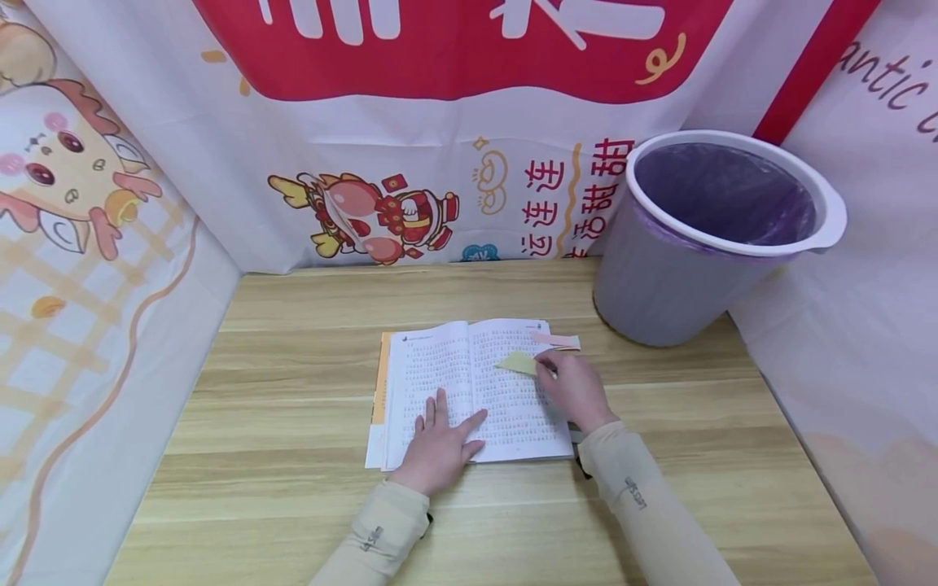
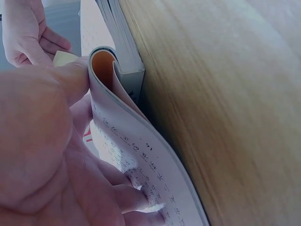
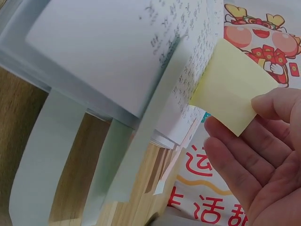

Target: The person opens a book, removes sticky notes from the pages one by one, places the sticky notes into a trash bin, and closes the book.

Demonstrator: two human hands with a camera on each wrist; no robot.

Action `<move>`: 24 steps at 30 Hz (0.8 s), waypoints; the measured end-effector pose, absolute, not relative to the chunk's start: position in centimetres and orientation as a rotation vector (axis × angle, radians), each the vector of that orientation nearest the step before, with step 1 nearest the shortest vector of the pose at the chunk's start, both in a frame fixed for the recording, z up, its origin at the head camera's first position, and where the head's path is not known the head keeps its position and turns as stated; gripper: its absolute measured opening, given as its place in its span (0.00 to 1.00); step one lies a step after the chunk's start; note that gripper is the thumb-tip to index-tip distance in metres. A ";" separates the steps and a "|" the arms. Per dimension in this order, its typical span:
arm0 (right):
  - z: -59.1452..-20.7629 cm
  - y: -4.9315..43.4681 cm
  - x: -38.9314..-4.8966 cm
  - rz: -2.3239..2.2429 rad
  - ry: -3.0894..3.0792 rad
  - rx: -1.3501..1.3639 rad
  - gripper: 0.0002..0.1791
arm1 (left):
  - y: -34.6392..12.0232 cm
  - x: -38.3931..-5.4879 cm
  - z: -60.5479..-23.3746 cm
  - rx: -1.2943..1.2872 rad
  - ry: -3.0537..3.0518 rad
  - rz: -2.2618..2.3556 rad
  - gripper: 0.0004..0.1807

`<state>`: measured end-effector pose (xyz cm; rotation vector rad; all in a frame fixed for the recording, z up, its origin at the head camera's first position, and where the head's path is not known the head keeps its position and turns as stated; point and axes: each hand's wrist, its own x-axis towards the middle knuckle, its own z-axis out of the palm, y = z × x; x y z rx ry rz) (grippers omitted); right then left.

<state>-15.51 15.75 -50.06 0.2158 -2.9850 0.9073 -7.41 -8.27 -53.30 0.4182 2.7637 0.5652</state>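
An open book (image 1: 440,366) with printed pages lies on the wooden table. My left hand (image 1: 434,450) rests on its lower middle with the fingers spread, pressing the pages near the fold. In the left wrist view the page (image 2: 141,155) bulges up in a curve by the thumb. Over the right page, my right hand (image 1: 575,389) pinches a pale yellow sticky note (image 3: 233,87) by one corner between thumb and fingers. The note's far edge meets the printed page; whether it is stuck there I cannot tell.
Pale green paper strips (image 3: 44,155) stick out from the book's right edge. A pink strip (image 1: 557,340) juts from its upper right. Behind on the right stands a grey bin (image 1: 659,277) with a purple liner. A printed cloth (image 1: 440,138) hangs at the back.
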 end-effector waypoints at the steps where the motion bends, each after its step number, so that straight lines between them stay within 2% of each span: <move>1: -50.0 15.8 -15.5 0.915 -2.982 0.213 0.11 | -8.3 -7.4 -53.3 0.418 2.762 0.566 0.28; 17: -49.6 16.5 -15.6 1.060 -2.837 0.203 0.10 | -8.3 -7.6 -53.3 0.411 2.741 0.563 0.28; 24: -49.5 16.7 -15.6 1.163 -2.761 0.100 0.11 | -8.3 -7.6 -53.3 0.406 2.737 0.567 0.28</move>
